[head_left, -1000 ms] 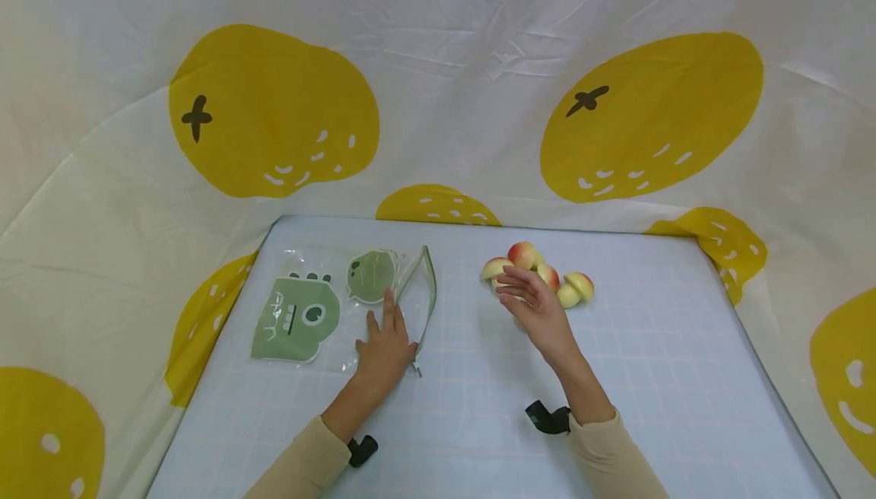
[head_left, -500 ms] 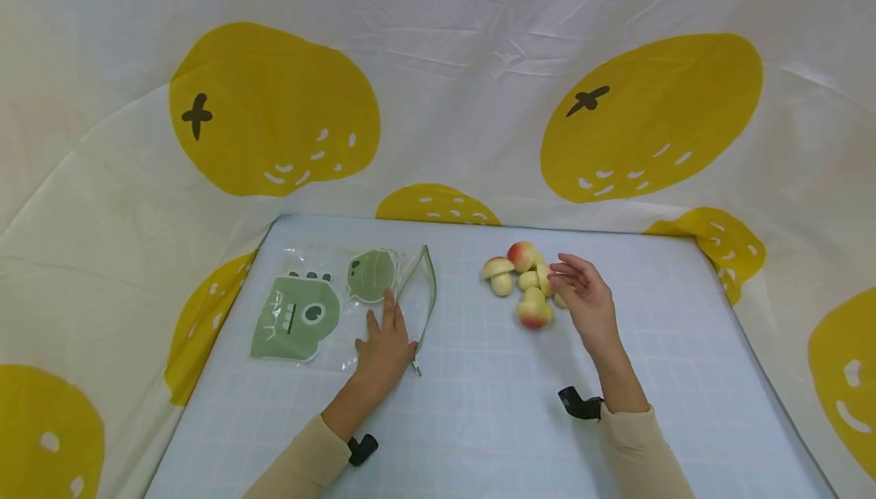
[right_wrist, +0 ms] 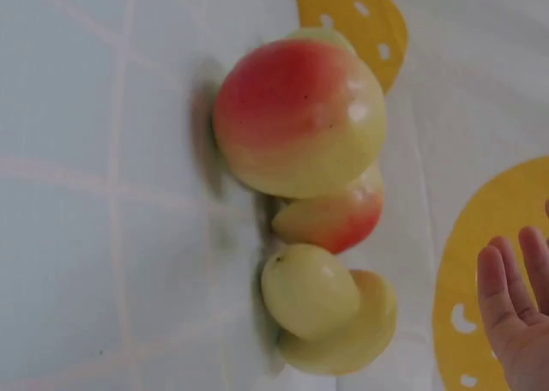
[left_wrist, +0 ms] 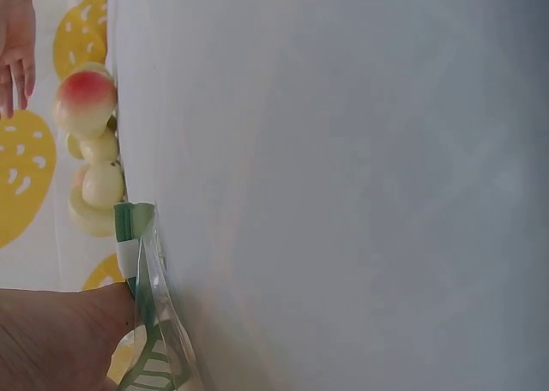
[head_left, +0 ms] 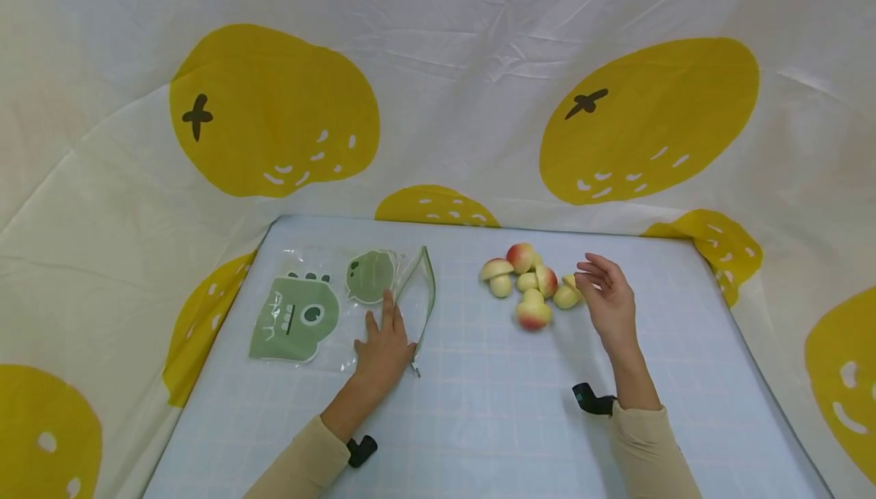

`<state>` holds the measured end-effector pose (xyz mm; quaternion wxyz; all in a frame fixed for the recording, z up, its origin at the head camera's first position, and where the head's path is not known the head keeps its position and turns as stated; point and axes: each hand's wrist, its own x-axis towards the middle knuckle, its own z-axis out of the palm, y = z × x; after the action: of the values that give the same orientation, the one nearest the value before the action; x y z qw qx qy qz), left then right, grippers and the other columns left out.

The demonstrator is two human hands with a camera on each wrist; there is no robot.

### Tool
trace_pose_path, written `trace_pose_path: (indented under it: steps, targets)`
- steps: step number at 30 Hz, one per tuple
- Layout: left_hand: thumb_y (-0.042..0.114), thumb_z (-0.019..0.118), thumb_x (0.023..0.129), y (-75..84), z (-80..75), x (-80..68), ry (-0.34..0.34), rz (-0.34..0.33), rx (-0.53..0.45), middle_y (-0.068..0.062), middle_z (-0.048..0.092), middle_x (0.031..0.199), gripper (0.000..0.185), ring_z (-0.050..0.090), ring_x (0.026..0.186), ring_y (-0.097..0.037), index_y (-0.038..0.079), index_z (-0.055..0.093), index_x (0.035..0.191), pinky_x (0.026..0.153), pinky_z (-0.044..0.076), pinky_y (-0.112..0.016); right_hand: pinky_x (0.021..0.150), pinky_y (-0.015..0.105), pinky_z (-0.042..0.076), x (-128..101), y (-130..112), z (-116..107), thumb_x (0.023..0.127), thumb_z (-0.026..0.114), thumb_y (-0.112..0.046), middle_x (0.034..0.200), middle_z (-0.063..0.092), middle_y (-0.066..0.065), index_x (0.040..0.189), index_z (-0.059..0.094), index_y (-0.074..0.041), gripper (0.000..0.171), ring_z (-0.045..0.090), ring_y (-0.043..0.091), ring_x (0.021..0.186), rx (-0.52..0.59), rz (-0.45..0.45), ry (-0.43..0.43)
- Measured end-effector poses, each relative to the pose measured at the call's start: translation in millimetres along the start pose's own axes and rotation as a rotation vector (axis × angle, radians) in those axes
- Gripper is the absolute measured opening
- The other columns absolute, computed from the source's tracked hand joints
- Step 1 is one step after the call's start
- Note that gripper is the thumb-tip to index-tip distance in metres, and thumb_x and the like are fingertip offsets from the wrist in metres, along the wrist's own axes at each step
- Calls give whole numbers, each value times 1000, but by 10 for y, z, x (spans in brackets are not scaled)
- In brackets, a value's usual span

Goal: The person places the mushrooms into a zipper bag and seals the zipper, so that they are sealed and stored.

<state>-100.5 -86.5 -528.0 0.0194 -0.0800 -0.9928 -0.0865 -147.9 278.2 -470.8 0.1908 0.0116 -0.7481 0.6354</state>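
Peaches [head_left: 528, 286], toy ones with red-blushed tops, lie in a loose cluster toward the far right of the pale gridded tabletop [head_left: 479, 408]. I count about six pieces from the head view: some round and whole, some cut like halves or wedges. The wrist views show four at most, so the tally is approximate. The right hand [head_left: 609, 303] hovers just beside the cluster's right edge, its grip released, fingers loosely spread and holding nothing; the nearest piece sits by its fingertips.

Well apart to the left lies one clear zip pouch [head_left: 342, 305] printed with two green dinosaur shapes, its mouth propped open toward the fruit. The left hand [head_left: 385, 347] rests flat on the pouch's near corner, fingers straight, pinning it down.

Risks, as I judge them: the round pieces could roll across the smooth tabletop if nudged by the open hand, and the thin pouch mouth could sag shut or slide if the flat palm eases off.
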Motion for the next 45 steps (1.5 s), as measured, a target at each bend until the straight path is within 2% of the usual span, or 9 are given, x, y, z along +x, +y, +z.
trace_pose_path:
  steps: [4, 11, 15, 21, 28, 32, 35, 40, 45]
  targets:
    - [34, 76, 90, -4, 6, 0, -3, 4, 10, -24, 12, 163, 83, 39, 129, -58, -14, 37, 146, 70, 51, -70, 85, 15, 48, -2, -35, -40, 93, 62, 10, 121, 59, 32, 134, 53, 10, 42, 61, 17, 103, -78, -17, 29]
    - [34, 76, 90, -13, 20, -1, -17, -6, -4, -24, 10, 163, 84, 37, 130, -59, -14, 36, 146, 72, 49, -72, 87, 17, 47, 1, -51, -81, 92, 63, 11, 120, 59, 35, 132, 53, 13, 41, 61, 27, 106, -130, 11, 70]
    - [34, 76, 91, -14, 20, 5, -22, -8, -9, -24, 10, 163, 84, 37, 130, -59, -14, 35, 147, 72, 49, -72, 86, 16, 47, 33, 91, -117, 90, 65, 11, 122, 58, 34, 133, 52, 13, 44, 61, 24, 105, -136, 52, 86]
    - [33, 75, 91, -12, 8, 11, -31, -17, -30, -23, 10, 164, 85, 36, 130, -59, -14, 33, 148, 73, 48, -73, 84, 12, 45, 93, 453, -197, 91, 69, 5, 130, 58, 27, 137, 52, 6, 49, 56, 37, 114, -151, 122, 94]
    - [34, 75, 91, -8, 1, 10, -37, -18, -30, -23, 10, 163, 86, 36, 130, -59, -14, 32, 148, 73, 49, -73, 89, 16, 44, 108, 602, -257, 93, 72, -8, 145, 48, 23, 149, 42, -1, 63, 49, 39, 125, -228, 218, -18]
    - [34, 75, 91, -7, -13, 9, -39, -16, -24, -24, 11, 163, 86, 36, 130, -59, -14, 33, 148, 73, 49, -73, 102, 37, 42, 126, 628, -268, 94, 72, -17, 152, 40, 24, 155, 33, -6, 73, 44, 41, 132, -294, 300, -100]
    - [33, 76, 91, -4, -24, 5, -37, -15, -27, -24, 11, 163, 86, 37, 130, -59, -14, 33, 148, 73, 49, -73, 107, 52, 36, 134, 638, -264, 93, 74, -24, 156, 34, 24, 158, 28, -10, 81, 39, 43, 136, -312, 361, -139]
    - [33, 76, 90, -6, -18, 7, -35, -14, -29, -24, 11, 163, 85, 37, 130, -59, -14, 34, 147, 73, 49, -73, 102, 51, 37, 131, 675, -257, 92, 76, -27, 156, 32, 25, 159, 26, -12, 85, 39, 43, 134, -339, 382, -167]
    - [34, 76, 91, -13, -2, 10, -42, -17, -42, -23, 9, 164, 85, 36, 131, -59, -14, 34, 148, 74, 48, -74, 97, 47, 39, 118, 700, -249, 93, 74, -25, 155, 35, 22, 158, 30, -11, 79, 42, 43, 130, -351, 362, -158]
